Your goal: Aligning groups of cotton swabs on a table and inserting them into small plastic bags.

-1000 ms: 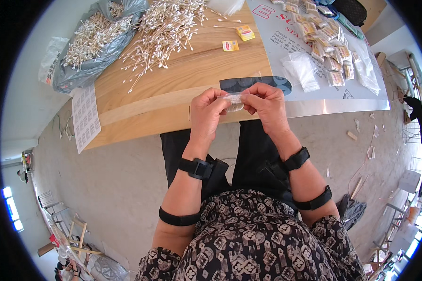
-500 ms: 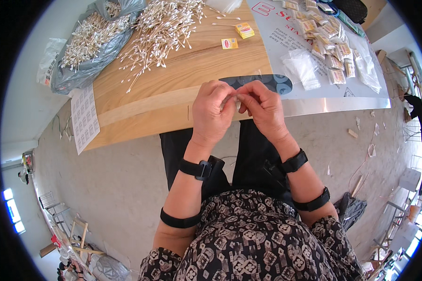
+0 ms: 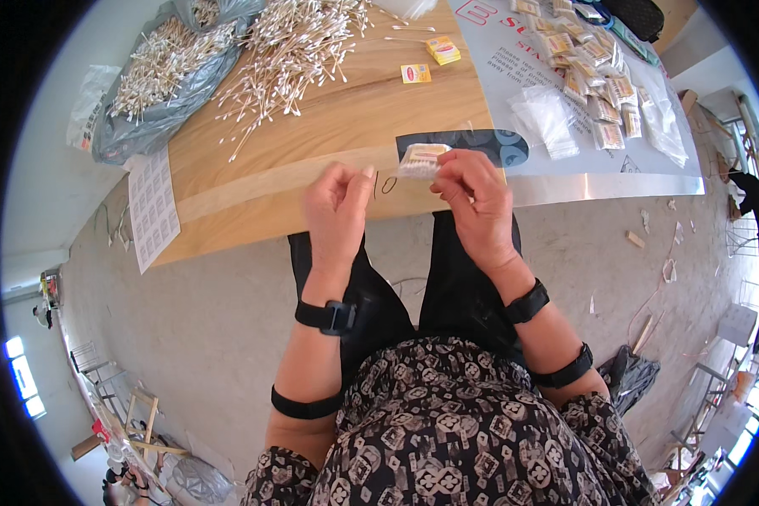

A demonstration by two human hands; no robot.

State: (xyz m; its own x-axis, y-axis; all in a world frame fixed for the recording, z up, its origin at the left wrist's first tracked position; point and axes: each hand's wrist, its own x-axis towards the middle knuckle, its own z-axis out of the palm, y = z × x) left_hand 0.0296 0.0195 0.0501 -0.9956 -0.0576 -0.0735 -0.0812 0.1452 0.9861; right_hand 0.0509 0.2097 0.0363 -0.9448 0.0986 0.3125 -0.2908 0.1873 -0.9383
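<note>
My right hand (image 3: 479,202) pinches the edge of a small clear bag of cotton swabs (image 3: 422,160) with a yellowish label inside. The bag hangs over a dark patterned strip (image 3: 497,148) at the table's near edge. To its left, my left hand (image 3: 336,207) is apart from the bag. Its thumb and forefinger are pressed together, with a pale spot at the tips; whether that is a held scrap I cannot tell. A loose pile of cotton swabs (image 3: 291,51) lies on the wooden table (image 3: 379,118) beyond the hands.
At the far left, a grey plastic bag (image 3: 156,126) holds more swabs. A printed label sheet (image 3: 152,211) overhangs the table edge. Yellow cards (image 3: 443,50) lie near the far middle. On the right are flat empty bags (image 3: 548,118) and a heap of filled bags (image 3: 599,72).
My hands, together before, have parted: the left went left and slightly down. The bag of swabs, hidden behind the fingers earlier, now shows in my right hand.
</note>
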